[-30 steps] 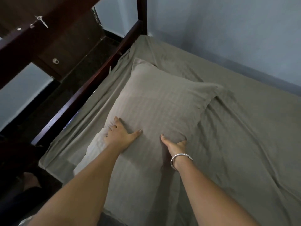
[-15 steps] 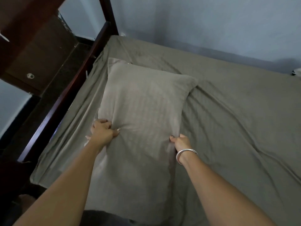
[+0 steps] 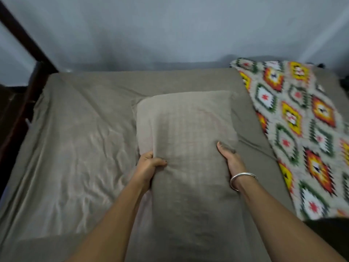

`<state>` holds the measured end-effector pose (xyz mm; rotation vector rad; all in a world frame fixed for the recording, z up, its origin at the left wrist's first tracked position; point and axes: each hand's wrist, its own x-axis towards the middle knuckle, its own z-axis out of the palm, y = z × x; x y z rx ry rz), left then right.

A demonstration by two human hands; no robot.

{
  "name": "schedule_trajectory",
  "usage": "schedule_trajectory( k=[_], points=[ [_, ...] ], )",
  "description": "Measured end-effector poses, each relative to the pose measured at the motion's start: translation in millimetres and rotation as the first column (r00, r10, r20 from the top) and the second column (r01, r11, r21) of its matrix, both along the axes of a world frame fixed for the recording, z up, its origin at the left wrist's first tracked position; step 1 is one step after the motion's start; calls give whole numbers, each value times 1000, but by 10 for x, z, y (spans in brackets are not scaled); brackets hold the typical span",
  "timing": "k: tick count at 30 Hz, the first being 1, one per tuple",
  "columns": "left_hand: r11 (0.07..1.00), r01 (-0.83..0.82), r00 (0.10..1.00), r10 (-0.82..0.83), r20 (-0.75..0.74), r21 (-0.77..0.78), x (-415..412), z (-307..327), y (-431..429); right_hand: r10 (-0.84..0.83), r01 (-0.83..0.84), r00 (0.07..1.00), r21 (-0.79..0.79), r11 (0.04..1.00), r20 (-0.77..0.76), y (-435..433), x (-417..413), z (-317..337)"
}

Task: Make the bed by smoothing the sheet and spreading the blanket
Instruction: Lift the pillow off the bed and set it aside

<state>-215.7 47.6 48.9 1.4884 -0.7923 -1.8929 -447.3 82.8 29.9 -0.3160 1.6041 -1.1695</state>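
A grey-brown pillow [image 3: 187,129] is held over the middle of the bed, its long axis running away from me. My left hand [image 3: 148,165] grips its left edge, thumb on top and fingers curled under. On its right edge my right hand [image 3: 229,159], with a silver bangle at the wrist, grips the same way. The grey-brown sheet [image 3: 79,140] covers the mattress and lies wrinkled to the left of the pillow. A patterned blanket [image 3: 302,129] with red, yellow and green diamonds lies on the right side of the bed.
A dark wooden bed post and rail [image 3: 24,76] stand along the bed's left side. A pale blue-grey wall [image 3: 170,29] runs behind the bed's far edge.
My hands went from pressing on the pillow to gripping its two edges. The pillow has been carried from the bed's left end toward the middle. The view swung right, bringing the patterned blanket into sight.
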Motion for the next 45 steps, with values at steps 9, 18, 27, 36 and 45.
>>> schedule_trajectory(
  k=[9,18,27,36,45],
  points=[
    [896,442,896,-443,-8,-46,-1854,524,1136,-509,509,860,-19,860,-12,2175,-1506,620],
    [566,812,580,-811,81,-145,-3764,762,2703,-914,910,405,-121,397,41,4549,-2248,1024],
    [-117,937,-11,-953,304,-330,-5295,1021,4602,-962,949,-271,-159,-274,40,6501,-2412,1064],
    [-682,553,-321,-705,633,-478,-6510,1131,6545,-684,658,-728,-225,-718,53,7638,-2492,905],
    [-869,209,-710,-451,542,-449,-6945,992,8149,-359,377,-924,-161,-912,-130,8470,-2639,513]
  ],
)
